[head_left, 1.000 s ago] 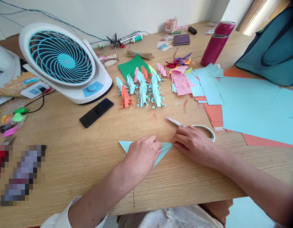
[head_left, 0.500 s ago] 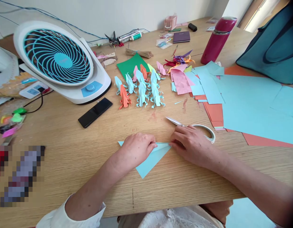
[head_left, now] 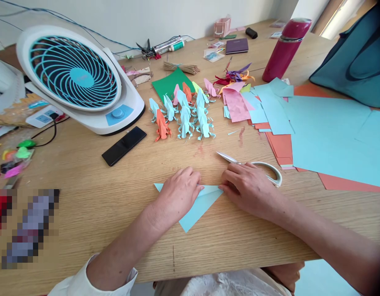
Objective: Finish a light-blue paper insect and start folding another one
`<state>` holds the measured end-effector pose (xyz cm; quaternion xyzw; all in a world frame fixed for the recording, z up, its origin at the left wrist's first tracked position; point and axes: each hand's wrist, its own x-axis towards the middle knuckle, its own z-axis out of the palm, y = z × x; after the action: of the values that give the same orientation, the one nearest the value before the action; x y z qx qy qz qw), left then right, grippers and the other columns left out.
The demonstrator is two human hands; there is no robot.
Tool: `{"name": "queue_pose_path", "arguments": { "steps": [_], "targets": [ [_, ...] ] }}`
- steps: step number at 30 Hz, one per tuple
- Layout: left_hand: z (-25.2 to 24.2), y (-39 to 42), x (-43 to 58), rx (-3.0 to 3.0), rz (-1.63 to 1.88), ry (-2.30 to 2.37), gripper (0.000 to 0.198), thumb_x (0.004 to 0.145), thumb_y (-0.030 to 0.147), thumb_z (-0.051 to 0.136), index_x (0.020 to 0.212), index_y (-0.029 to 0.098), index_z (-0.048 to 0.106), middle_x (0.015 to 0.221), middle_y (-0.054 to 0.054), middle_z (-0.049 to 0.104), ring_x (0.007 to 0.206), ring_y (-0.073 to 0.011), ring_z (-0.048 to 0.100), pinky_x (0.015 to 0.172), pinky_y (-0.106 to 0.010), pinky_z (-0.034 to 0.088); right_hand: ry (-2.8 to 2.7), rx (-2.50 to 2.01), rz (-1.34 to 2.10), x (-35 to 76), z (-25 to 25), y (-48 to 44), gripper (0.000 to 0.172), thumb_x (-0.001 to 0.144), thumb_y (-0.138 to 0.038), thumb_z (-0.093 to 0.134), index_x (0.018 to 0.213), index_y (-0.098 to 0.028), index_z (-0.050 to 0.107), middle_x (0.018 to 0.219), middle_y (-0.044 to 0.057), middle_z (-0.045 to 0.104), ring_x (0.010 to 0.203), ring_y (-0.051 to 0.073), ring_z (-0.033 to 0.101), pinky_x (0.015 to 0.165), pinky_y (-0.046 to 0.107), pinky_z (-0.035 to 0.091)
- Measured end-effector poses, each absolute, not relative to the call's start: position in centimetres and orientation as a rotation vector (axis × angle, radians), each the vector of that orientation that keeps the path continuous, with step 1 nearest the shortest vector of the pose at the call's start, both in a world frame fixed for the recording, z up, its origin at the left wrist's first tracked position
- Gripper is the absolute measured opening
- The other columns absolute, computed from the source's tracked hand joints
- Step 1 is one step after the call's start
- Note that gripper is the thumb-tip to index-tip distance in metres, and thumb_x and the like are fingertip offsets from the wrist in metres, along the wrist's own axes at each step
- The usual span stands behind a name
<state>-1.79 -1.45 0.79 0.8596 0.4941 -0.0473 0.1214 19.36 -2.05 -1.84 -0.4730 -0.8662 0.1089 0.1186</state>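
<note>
Paper triangle (head_left: 199, 204) pressed to table (head_left: 94, 197) by left hand (head_left: 181, 191), flat, nothing clasped; right corner pinned under right hand (head_left: 249, 189) fingertips, ungripped; scissors (head_left: 263, 166) just behind.

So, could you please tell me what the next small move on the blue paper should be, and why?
Probably slide the right hand leftward along the top edge of the blue triangle, pressing the crease flat. The left hand lies on the triangle and pins it to the table, while the right hand's fingertips sit at its right corner, where that edge begins.
</note>
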Motion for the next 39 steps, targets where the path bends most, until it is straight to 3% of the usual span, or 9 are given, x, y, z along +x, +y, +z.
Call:
{"name": "queue_pose_path", "arguments": {
  "steps": [14, 23, 28, 32, 36, 39],
  "targets": [
    [-0.9, -2.5, -2.4, 2.574, 0.033, 1.472, 0.008, 0.095, 0.024, 0.053, 0.097, 0.018, 0.057, 0.1, -0.007, 0.057, 0.095, -0.022, 0.054, 0.086, -0.038, 0.046, -2.526, -1.365, 0.318, 19.4, -2.0, -2.0, 0.016, 0.091, -0.022, 0.056, 0.074, -0.018, 0.055, 0.076, 0.003, 0.06, 0.071, 0.018, 0.055, 0.069, 0.033, 0.029],
    [-0.6, -2.8, -2.3, 2.552, 0.026, 1.524, 0.008, 0.094, 0.026, 0.055, 0.09, 0.019, 0.057, 0.097, -0.007, 0.06, 0.094, -0.0234, 0.054, 0.083, -0.039, 0.041, -2.5, -1.335, 0.339, 19.5, -2.1, -2.1, 0.014, 0.091, -0.021, 0.056, 0.078, -0.019, 0.056, 0.078, 0.003, 0.06, 0.072, 0.018, 0.055, 0.069, 0.033, 0.031],
    [-0.5, -2.9, -2.2, 2.511, 0.151, 1.471, 0.01, 0.095, 0.023, 0.053, 0.085, 0.019, 0.052, 0.089, -0.003, 0.062, 0.086, -0.0202, 0.056, 0.08, -0.036, 0.04, -2.434, -1.314, 0.409, 19.8, -1.9, -2.3, 0.004, 0.089, -0.023, 0.058, 0.088, -0.02, 0.057, 0.089, 0.005, 0.061, 0.081, 0.021, 0.057, 0.072, 0.034, 0.037],
    [0.2, -3.1, -2.3, 2.461, 0.398, 1.379, 0.013, 0.097, 0.023, 0.048, 0.084, 0.02, 0.049, 0.081, 0.0, 0.061, 0.078, -0.0167, 0.057, 0.076, -0.032, 0.041, -2.237, -1.308, 0.624, 20.1, -1.5, -2.3, 0.016, 0.089, -0.028, 0.061, 0.102, -0.021, 0.058, 0.097, 0.006, 0.063, 0.082, 0.02, 0.059, 0.073, 0.032, 0.043],
    [1.1, -3.4, -2.2, 2.452, 0.614, 1.385, 0.014, 0.099, 0.026, 0.045, 0.087, 0.021, 0.05, 0.081, 0.0, 0.063, 0.076, -0.0162, 0.057, 0.073, -0.031, 0.042, -1.959, -1.279, 0.869, 20.3, -1.1, -2.1, 0.028, 0.085, -0.037, 0.067, 0.107, -0.021, 0.061, 0.085, 0.002, 0.065, 0.072, 0.016, 0.058, 0.065, 0.028, 0.044],
    [1.7, -3.6, -1.9, 2.46, 0.717, 1.353, 0.008, 0.099, 0.025, 0.046, 0.096, 0.021, 0.053, 0.089, -0.001, 0.066, 0.082, -0.0162, 0.059, 0.077, -0.031, 0.042, -1.785, -1.267, 1.125, 20.3, -1.0, -1.9, 0.03, 0.083, -0.047, 0.067, 0.095, -0.02, 0.064, 0.063, -0.003, 0.056, 0.056, 0.012, 0.047, 0.052, 0.025, 0.035]
  ]
}}
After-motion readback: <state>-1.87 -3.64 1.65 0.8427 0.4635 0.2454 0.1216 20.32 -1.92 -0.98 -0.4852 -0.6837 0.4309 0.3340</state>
